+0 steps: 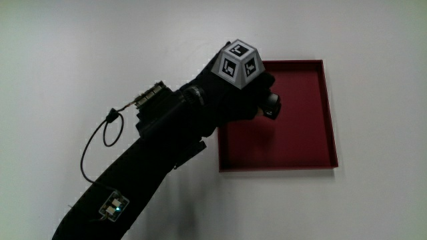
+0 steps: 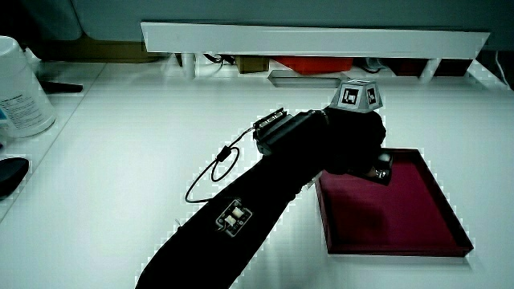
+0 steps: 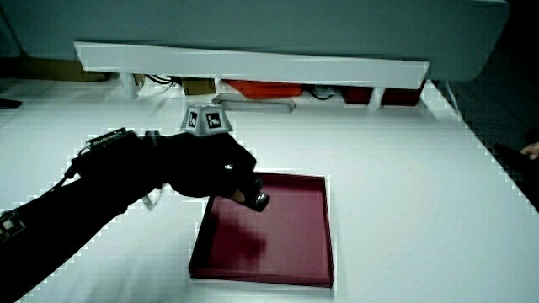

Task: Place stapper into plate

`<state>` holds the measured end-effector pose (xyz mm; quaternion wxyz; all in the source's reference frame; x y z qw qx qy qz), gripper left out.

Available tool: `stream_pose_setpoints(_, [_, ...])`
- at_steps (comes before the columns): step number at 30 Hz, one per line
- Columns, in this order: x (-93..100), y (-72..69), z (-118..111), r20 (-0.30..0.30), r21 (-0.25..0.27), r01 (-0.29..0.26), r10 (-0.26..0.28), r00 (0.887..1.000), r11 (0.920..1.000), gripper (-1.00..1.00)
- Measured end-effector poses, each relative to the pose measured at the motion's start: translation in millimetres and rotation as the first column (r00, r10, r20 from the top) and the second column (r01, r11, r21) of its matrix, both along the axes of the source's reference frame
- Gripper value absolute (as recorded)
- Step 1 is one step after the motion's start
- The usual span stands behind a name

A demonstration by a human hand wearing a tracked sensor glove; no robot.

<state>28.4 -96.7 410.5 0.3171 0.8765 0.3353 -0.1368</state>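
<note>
A dark red square tray (image 1: 313,143) (image 2: 434,225) (image 3: 295,244) lies on the white table. The gloved hand (image 1: 257,93) (image 2: 357,148) (image 3: 223,172), with a patterned cube (image 1: 237,63) on its back, hovers over the tray's edge. Its fingers are curled around a small black stapler (image 1: 270,105) (image 2: 382,167) (image 3: 257,199), whose end sticks out past the fingertips above the tray's floor. In both side views the stapler is held a little above the tray, casting a shadow on it. Most of the stapler is hidden inside the hand.
A low white partition (image 2: 313,36) (image 3: 253,61) stands along the table's edge farthest from the person. In a side view a white bottle (image 2: 20,88) and a dark object (image 2: 12,172) sit at the table's edge. A black cable loop (image 1: 100,140) hangs off the forearm.
</note>
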Motion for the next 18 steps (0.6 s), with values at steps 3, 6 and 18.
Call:
stream_pose_setpoints(3, [11.2,5.2,17.4,0.032,-0.018,-0.037,0.037,0.999,0.9992,0.00])
stream_pose_setpoints(6, [16.3,12.1,22.9,0.068,-0.040,-0.045,0.048,0.996,0.9982,0.00])
stream_pose_setpoints(18, [21.5,19.9,45.2,0.113,-0.081,-0.072,0.081,0.990,0.9941,0.00])
